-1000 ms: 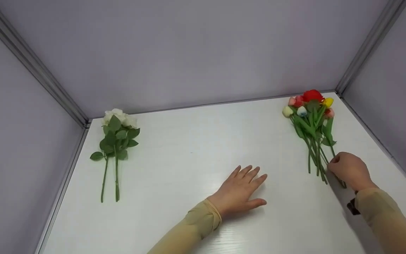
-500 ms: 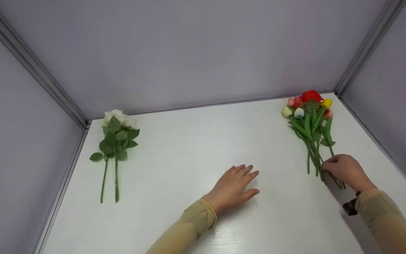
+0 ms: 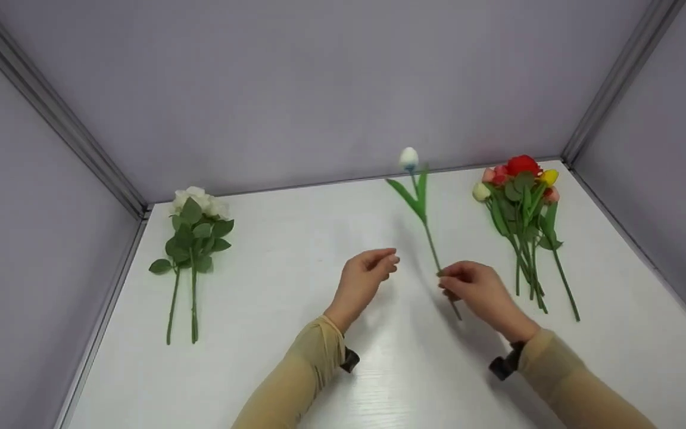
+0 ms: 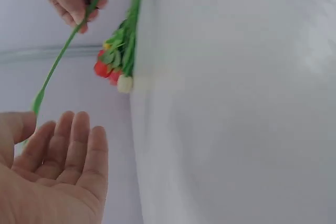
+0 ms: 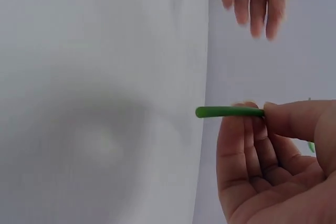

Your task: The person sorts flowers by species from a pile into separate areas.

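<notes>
Pinched by its lower stem in my right hand point(image 3: 480, 295) is a white tulip with a bluish base point(image 3: 408, 158) and two long green leaves, held above the table. The cut end of its stem point(image 5: 226, 112) sticks out past the thumb in the right wrist view. My left hand point(image 3: 364, 283) is raised just left of the stem, fingers slightly bent, holding nothing. In the left wrist view that palm point(image 4: 63, 182) faces up with the fingers apart. On the right lies a bunch of mixed flowers point(image 3: 524, 208), red, pink, yellow and cream.
White roses point(image 3: 197, 202) with dark green leaves lie at the left of the white table point(image 3: 295, 369). Grey panels point(image 3: 343, 89) close off the back and both sides. A dark wrist camera point(image 3: 504, 366) sits below the right hand.
My right hand has drawn the white-and-blue tulip out of the right bunch and brought it leftward to the middle, lifted. My left hand has risen from the table and turned toward the stem.
</notes>
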Demonstrator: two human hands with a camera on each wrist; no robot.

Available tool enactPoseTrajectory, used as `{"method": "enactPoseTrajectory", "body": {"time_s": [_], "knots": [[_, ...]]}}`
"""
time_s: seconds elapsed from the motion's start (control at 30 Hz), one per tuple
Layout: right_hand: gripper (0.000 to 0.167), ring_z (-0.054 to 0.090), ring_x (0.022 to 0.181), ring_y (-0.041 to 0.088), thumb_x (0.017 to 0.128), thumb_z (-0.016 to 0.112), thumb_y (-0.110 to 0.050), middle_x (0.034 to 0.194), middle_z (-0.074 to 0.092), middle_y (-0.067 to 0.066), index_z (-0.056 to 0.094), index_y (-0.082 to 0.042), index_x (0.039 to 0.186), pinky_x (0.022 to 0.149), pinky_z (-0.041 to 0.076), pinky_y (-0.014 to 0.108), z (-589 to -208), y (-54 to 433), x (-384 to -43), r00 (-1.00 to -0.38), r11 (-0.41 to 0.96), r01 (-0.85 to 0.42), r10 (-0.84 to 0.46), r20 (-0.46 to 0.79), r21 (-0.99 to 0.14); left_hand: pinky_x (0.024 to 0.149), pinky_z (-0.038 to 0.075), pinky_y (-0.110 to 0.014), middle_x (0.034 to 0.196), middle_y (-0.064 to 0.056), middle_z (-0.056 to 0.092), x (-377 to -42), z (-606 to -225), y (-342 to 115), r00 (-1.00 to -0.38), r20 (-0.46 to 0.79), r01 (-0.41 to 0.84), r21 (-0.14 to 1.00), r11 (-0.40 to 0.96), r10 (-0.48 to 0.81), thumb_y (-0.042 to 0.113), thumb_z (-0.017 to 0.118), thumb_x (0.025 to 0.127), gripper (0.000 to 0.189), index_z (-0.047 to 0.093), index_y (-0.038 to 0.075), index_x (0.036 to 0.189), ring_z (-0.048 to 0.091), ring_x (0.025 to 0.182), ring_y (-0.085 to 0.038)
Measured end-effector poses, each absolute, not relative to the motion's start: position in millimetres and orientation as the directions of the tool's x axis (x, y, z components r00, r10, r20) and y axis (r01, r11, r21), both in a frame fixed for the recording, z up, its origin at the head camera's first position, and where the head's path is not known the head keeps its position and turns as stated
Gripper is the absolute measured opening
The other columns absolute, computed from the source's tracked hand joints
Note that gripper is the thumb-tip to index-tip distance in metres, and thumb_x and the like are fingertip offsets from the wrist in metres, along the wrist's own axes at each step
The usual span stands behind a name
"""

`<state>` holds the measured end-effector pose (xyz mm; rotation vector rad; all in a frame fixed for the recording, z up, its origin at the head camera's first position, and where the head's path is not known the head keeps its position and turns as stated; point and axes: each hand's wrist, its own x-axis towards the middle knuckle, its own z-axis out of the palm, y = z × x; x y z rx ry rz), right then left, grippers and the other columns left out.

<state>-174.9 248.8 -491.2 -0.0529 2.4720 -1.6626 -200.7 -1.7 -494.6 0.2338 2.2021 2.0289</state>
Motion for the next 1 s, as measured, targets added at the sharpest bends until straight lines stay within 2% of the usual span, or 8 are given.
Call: {"method": "enactPoseTrajectory", "body": {"time_s": [0.13,0.27,0.5,0.7,1.0], "knots": [[0.022,0.070,0.088,0.033,0.098,0.070,-0.014,0.100,0.072,0.020,0.070,0.004,0.111,0.075,0.059,0.033,-495,192,-173,-0.982,0.297,0.022,-0.172,-0.076,-0.955,0.090,0.058,-0.034,0.113,-0.009,0.074,-210,-487,-15,-0.993,-0.010,-0.022,0.995,-0.099,0.120,0.027,0.070,0.100,0.034,0.070,0.006,0.127,0.071,0.104,-0.024],[0.018,0.070,0.086,0.033,0.097,0.071,-0.012,0.095,0.072,0.016,0.071,0.002,0.108,0.075,0.059,0.035,-496,159,-171,-0.976,0.270,-0.009,-0.212,-0.050,-0.963,0.089,0.059,-0.037,0.112,-0.011,0.073,-212,-483,-29,-0.997,-0.009,-0.022,0.987,-0.162,0.079,0.022,0.072,0.099,0.032,0.070,0.003,0.124,0.071,0.103,-0.026],[0.021,0.070,0.082,0.023,0.096,0.070,-0.008,0.097,0.072,0.020,0.069,0.006,0.112,0.076,0.060,0.034,-505,135,-170,-0.960,0.217,-0.003,-0.274,-0.058,-0.976,0.085,0.060,-0.036,0.105,-0.013,0.072,-214,-475,-40,-0.999,-0.015,-0.020,0.988,-0.154,0.033,0.014,0.073,0.097,0.025,0.071,-0.001,0.117,0.069,0.094,-0.022],[0.024,0.070,0.082,0.019,0.092,0.074,-0.005,0.093,0.072,0.010,0.068,0.008,0.111,0.075,0.061,0.033,-518,128,-158,-0.929,0.193,0.049,-0.352,-0.116,-0.980,0.082,0.060,-0.034,0.103,-0.012,0.072,-216,-477,-48,-1.000,0.003,0.001,0.990,-0.144,0.013,0.014,0.072,0.098,0.026,0.071,-0.002,0.119,0.068,0.093,-0.021],[0.024,0.070,0.080,0.019,0.091,0.073,-0.004,0.090,0.072,0.008,0.068,0.008,0.111,0.073,0.060,0.034,-522,123,-156,-0.937,0.186,0.052,-0.329,-0.112,-0.981,0.084,0.060,-0.035,0.105,-0.013,0.072,-213,-480,-57,-0.999,-0.021,-0.025,0.988,-0.152,0.027,0.014,0.075,0.096,0.024,0.073,0.002,0.116,0.070,0.095,-0.023]]}}
